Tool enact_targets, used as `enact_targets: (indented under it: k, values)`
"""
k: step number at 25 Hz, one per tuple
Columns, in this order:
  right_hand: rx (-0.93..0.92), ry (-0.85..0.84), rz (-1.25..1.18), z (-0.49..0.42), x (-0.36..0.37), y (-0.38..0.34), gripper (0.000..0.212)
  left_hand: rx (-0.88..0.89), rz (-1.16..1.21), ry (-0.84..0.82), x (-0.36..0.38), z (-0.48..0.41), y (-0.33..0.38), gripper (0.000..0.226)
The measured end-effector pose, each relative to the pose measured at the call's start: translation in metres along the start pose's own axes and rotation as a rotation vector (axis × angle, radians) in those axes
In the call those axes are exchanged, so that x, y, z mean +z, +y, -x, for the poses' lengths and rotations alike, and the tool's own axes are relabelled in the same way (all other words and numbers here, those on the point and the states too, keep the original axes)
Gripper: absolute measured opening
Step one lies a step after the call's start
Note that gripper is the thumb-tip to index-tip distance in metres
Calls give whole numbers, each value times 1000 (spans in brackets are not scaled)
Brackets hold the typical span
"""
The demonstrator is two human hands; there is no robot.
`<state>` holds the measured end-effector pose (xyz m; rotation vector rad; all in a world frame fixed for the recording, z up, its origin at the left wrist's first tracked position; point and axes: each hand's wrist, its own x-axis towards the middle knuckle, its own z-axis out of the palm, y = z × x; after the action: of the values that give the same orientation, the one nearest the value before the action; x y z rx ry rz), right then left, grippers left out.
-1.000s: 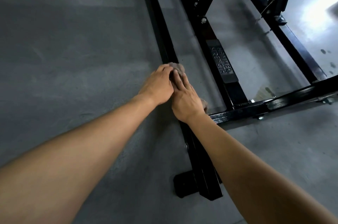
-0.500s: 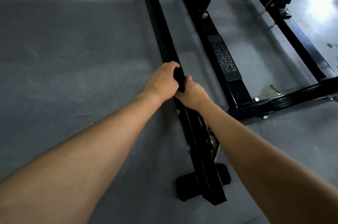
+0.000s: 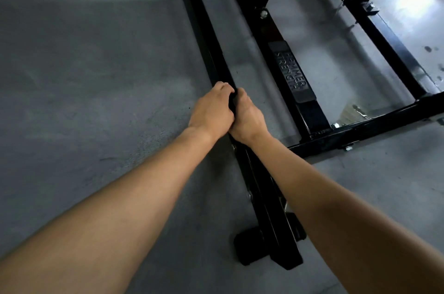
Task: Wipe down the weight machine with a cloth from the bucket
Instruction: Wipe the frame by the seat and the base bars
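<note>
L hand & R hand clamp the black steel floor rail of the black-framed weight machine from opposite sides, fingers curled round it. Rail's long axis runs away from the body, up-frame. Hands level, equally near. No cloth visible; can't tell if it's under the palms.

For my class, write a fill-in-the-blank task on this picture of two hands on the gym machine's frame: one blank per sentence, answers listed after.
1. The left hand and right hand grip the same rail, whose colour is ____.
2. The raised lettering on the pad reads HAMMER ____.
3. The floor under the rail is coloured ____.

Missing words: black; STRENGTH; grey.
</note>
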<state>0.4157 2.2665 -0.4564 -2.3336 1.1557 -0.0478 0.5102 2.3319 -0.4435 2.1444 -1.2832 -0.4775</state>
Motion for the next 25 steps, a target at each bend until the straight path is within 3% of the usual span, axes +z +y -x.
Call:
enact_targets:
  k: [4,9,15,18,21,23,25]
  values:
    - [-18,92,53,26,6,2,63,-21,-59,-20,2,1,3,52]
    - [-152,115,311,82,10,22,81,-10,-153,-94,6,7,5,64]
    - [-351,14,406,96,9,58,63,-88,-407,-224,6,10,25,73]
    - [-474,-53,268,108,-7,63,68,-180,-482,-287,6,16,41,78]
    - [-489,-18,27,120,-34,72,56,-159,-499,-306,7,21,56,69]
    - [-345,15,-162,109,-52,78,37,-67,-431,-287,10,25,72,63]
    - [-128,45,-370,89,-78,83,25,-8,-207,-281,11,30,100,55]
